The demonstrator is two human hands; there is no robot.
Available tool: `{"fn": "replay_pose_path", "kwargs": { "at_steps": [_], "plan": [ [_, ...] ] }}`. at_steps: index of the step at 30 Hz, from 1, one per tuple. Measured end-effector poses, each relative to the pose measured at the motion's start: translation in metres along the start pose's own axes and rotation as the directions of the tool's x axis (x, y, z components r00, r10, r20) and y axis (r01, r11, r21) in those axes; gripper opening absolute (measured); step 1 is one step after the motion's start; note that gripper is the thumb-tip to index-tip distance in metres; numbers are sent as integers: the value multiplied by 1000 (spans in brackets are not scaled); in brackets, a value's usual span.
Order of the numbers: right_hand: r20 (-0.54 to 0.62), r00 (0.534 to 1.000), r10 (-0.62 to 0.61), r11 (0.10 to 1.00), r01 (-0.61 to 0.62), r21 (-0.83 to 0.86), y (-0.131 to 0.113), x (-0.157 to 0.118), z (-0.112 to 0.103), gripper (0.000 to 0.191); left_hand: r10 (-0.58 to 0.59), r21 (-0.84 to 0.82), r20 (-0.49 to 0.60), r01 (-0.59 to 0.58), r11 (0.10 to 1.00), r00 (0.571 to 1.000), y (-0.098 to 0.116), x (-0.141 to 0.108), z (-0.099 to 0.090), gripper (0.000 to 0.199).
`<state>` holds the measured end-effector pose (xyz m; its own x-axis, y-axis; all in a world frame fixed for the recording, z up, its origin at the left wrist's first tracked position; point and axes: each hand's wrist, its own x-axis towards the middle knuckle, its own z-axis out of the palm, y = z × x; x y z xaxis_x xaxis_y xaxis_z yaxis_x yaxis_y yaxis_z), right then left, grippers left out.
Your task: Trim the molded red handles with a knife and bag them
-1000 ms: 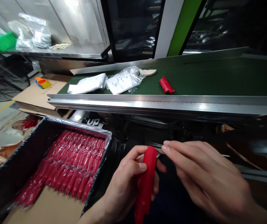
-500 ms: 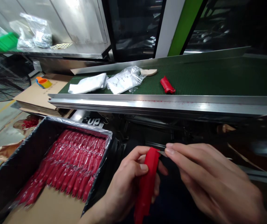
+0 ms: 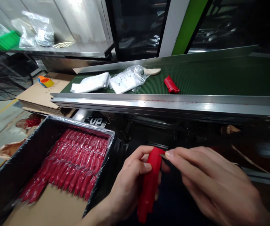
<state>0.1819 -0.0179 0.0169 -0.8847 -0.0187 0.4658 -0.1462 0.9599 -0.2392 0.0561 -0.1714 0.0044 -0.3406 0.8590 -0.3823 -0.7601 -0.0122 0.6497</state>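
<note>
Head view — left hand [image 3: 131, 180] wrapped round red plastic part [image 3: 150, 182], right hand [image 3: 210, 183] pinching metal sliver [image 3: 163, 156] — "UP" label [image 3: 96, 121] beyond

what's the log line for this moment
left hand: red plastic part | right hand: small blade at its top | beside: box of red parts

Bright, hard light from above and to the left flares white on the steel conveyor rail [image 3: 163, 105] and the metal cabinet panel [image 3: 78, 22]. Below the belt, the lower right sinks into deep shadow, where detail is lost. Wide-angle distortion bends straight edges toward the sides, and the film-wrapped red parts [image 3: 66, 166] look slightly soft under glossy highlights on the plastic.
</note>
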Motion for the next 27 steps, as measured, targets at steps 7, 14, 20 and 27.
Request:
{"fn": "replay_pose_path", "kwargs": {
  "at_steps": [7,14,20,27],
  "plan": [
    [-2,999,-38,999,38,-5,-14,-2,5,33,34,21,-34,-33,999,999,5,8,0,23],
    [-28,997,-75,997,74,-28,-23,-5,14,31,82,-31,-34,-83,996,996,10,16,-1,20],
    [-21,996,-91,995,90,-35,-27,-11,21,30,67,-63,-46,-70,996,997,13,19,-2,19],
    [-89,994,-67,996,71,44,-28,-11,18,26,31,-188,-54,-40,981,998,18,25,-2,22]
  ]
}}
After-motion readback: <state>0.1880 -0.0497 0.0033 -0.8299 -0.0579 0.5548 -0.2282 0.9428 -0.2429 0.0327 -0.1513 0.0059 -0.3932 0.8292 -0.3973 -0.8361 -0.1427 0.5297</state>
